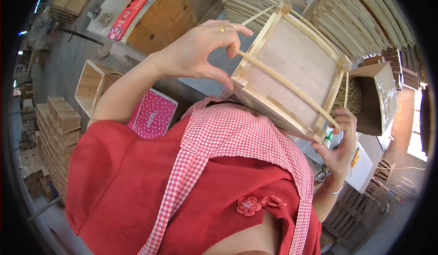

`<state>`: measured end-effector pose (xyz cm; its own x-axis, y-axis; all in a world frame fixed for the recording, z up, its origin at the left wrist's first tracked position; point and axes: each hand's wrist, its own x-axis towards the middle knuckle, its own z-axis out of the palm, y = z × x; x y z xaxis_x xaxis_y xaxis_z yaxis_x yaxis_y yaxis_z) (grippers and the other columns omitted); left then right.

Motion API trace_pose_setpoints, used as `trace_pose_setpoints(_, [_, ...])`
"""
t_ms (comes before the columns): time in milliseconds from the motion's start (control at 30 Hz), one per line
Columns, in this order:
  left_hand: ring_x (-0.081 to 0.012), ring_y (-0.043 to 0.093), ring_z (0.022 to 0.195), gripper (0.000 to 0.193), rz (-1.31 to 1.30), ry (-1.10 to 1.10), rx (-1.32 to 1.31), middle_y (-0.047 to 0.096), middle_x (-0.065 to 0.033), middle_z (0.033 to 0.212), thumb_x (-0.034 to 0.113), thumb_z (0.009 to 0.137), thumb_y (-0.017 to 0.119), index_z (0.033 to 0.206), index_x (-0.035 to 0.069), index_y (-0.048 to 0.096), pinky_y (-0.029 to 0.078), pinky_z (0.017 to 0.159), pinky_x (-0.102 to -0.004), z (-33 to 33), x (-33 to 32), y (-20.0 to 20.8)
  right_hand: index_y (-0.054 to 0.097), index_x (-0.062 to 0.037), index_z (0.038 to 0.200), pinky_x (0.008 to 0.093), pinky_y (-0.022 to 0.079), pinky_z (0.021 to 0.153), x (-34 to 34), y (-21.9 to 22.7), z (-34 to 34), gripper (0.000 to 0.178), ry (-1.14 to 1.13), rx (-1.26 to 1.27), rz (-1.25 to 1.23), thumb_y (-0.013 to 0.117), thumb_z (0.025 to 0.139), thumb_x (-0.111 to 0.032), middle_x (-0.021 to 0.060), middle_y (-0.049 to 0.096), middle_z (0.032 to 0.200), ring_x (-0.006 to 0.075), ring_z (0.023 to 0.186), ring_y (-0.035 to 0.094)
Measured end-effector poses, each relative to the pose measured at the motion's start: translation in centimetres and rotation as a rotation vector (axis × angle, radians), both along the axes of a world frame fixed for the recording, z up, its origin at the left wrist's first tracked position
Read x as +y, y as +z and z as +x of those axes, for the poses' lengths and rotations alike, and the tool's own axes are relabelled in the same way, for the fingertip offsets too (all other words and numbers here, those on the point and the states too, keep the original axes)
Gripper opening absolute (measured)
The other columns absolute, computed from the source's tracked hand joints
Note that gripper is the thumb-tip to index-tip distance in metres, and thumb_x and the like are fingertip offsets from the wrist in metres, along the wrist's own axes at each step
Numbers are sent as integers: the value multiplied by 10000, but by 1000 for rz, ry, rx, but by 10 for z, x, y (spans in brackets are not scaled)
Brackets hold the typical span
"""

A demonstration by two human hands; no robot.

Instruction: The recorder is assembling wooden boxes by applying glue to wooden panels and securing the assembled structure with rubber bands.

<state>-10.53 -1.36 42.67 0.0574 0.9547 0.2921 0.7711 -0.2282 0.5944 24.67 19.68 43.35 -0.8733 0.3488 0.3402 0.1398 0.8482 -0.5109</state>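
A shallow wooden tray (292, 56) with a pale plywood bottom and slatted sides is held tilted in front of my chest. A thin wooden strip (283, 84) lies diagonally across its open face. My left hand (200, 50), wearing a ring, pinches the upper end of the strip at the tray's left corner. My right hand (340, 148), with a bracelet on the wrist, grips the tray's lower right corner, and its thumb presses on the strip's other end. My red top and checked apron (237, 136) fill the lower part of the view.
Stacks of similar wooden frames (365, 13) stand beyond the tray. A cardboard box (376, 95) of thin sticks sits at the right, with a white bottle (327, 139) near my right hand. On the left are a pink dotted box (153, 113), an open wooden crate (93, 84) and stacked small boxes (59, 132).
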Motion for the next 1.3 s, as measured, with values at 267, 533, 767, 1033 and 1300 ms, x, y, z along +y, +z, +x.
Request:
trace_pose_setpoints(267, [-270, 682, 1088, 331, 437, -42, 423, 628, -39, 797, 247, 683, 843, 737, 47, 585, 449, 1035, -533, 18, -13, -17, 452, -69, 622, 497, 400, 1051, -28, -21, 14, 429, -81, 110, 247, 846, 718, -210, 67, 649, 804, 299, 944, 651])
trace_pose_setpoints(533, [-342, 634, 1183, 405, 336, 46, 426, 691, -137, 1132, 223, 770, 780, 1059, -49, 697, 437, 1048, -533, 26, -15, -26, 680, -19, 829, 491, 425, 1047, -32, -33, 9, 289, -152, 202, 277, 845, 712, -227, 102, 705, 984, 319, 1124, 659])
trace_pose_setpoints(767, [-298, 605, 1211, 487, 261, 110, 79, 561, -180, 1384, 343, 924, 657, 1258, -10, 623, 460, 1034, -435, 31, -16, -32, 598, 43, 1294, 333, 516, 901, -27, -43, 10, 452, -171, 336, 26, 646, 913, -197, 163, 671, 1138, 283, 1104, 658])
trace_pose_setpoints(1033, [-114, 542, 1111, 582, -219, 282, -796, 577, -60, 1242, 385, 995, 586, 1448, 45, 452, 445, 960, -307, 31, 57, -34, 499, 74, 1386, 287, 500, 849, 3, -62, -44, 487, -309, 436, -502, 538, 990, -207, 110, 656, 1158, 129, 961, 616])
trace_pose_setpoints(1300, [-114, 532, 1161, 494, -162, 233, -1031, 603, -49, 1263, 289, 1019, 556, 1425, 16, 484, 430, 983, -282, 34, 60, -4, 495, 68, 1399, 239, 489, 850, -20, -28, -49, 479, -221, 641, -700, 580, 965, -117, 92, 651, 1168, 119, 972, 604])
